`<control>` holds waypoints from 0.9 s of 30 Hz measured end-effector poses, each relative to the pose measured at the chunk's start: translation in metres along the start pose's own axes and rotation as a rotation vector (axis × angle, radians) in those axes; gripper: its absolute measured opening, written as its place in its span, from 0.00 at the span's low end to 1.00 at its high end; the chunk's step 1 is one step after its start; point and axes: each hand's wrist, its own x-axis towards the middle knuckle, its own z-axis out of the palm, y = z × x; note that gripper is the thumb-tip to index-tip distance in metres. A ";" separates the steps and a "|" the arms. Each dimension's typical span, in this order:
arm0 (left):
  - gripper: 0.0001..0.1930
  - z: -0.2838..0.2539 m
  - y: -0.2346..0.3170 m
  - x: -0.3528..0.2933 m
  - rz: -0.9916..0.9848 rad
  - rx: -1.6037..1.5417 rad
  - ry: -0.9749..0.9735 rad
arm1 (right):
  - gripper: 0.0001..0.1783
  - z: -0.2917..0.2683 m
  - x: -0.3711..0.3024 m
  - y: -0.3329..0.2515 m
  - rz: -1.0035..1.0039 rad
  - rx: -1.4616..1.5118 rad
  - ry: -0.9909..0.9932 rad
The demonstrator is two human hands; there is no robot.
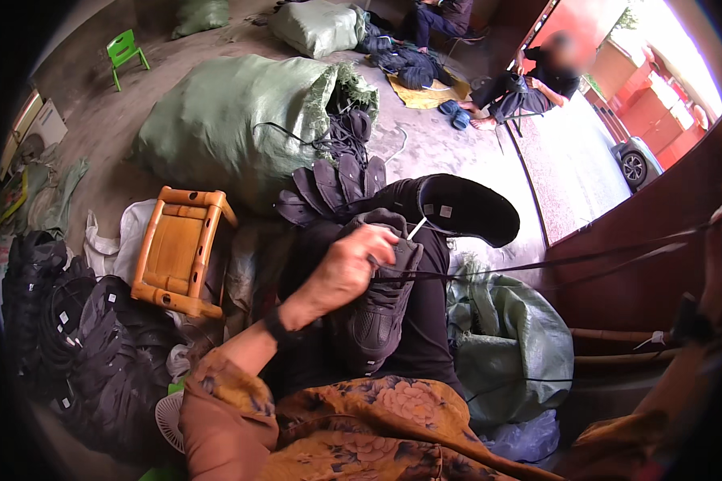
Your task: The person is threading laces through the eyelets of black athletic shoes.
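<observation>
Shoe (375, 330) under left hand (351, 266); right hand (715, 235) holds lace (553, 263) outstretched.

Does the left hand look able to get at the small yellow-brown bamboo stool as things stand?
Probably yes: the stool lies left of the left forearm with nothing visible blocking the way, though the left hand is busy at the black lace-up shoe.

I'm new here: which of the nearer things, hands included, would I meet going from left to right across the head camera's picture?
Heap of black shoes → bamboo stool → left hand → pale green sack → right hand. The lap shoe overlaps the left hand, so it is left out.
</observation>
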 end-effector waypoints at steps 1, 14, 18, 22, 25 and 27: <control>0.05 -0.011 0.001 -0.002 -0.030 -0.239 0.044 | 0.21 -0.077 -0.022 -0.038 -0.118 -0.230 0.284; 0.09 -0.236 -0.114 -0.112 -0.597 -0.875 0.762 | 0.10 0.051 -0.161 0.481 0.562 -0.753 0.256; 0.08 -0.352 -0.121 -0.200 -0.519 -0.934 1.025 | 0.08 0.141 -0.162 0.503 0.601 -0.804 -0.176; 0.07 -0.388 -0.108 -0.261 -0.521 -0.957 1.176 | 0.09 0.147 -0.170 0.506 0.568 -0.861 -0.233; 0.11 -0.348 -0.104 -0.261 -0.676 -0.476 1.305 | 0.11 0.145 -0.177 0.511 0.550 -0.834 -0.215; 0.13 -0.285 -0.091 -0.225 -0.727 -0.365 1.070 | 0.10 0.150 -0.178 0.511 0.557 -0.841 -0.202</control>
